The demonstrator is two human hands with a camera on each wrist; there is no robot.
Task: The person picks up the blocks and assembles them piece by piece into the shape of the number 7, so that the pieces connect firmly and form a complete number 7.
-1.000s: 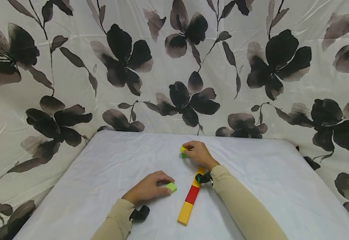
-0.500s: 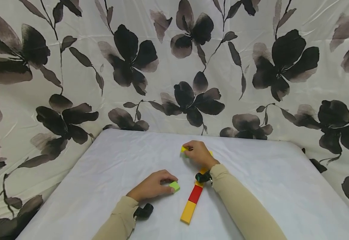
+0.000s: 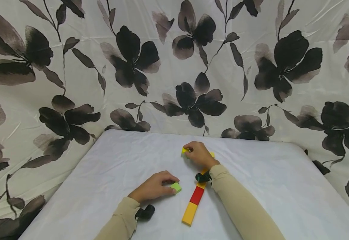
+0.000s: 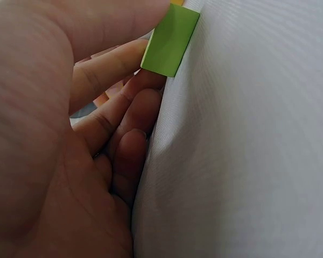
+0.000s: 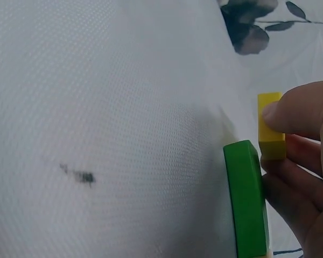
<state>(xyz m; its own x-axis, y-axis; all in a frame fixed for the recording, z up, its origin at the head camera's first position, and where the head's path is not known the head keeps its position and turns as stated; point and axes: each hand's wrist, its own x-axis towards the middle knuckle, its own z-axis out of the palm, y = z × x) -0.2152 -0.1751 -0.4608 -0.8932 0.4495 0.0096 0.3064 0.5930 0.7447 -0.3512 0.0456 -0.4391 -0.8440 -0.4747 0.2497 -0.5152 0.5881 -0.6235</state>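
On the white-covered table, my left hand [image 3: 157, 186] pinches a light green block [image 3: 176, 187] between thumb and fingers. The left wrist view shows this green block [image 4: 171, 40] against the cloth, with the other fingers curled below it. Farther off, my right hand [image 3: 201, 155] pinches a small yellow block [image 3: 185, 150]. In the right wrist view the thumb presses on the yellow block [image 5: 271, 137], close to a longer darker green block [image 5: 246, 199] on the cloth. Whether the two touch is hard to tell.
A slanting row of blocks runs under my right wrist: a yellow block [image 3: 189, 214] at the near end, a red block [image 3: 197, 195], then more yellow. A bit of yellow [image 3: 212, 154] shows behind my right hand. Floral cloth [image 3: 186, 100] hangs behind the table.
The head view has shifted slightly. My right hand has moved a little left relative to the table, less green showing beneath its yellow block. Both hands still hold their blocks.
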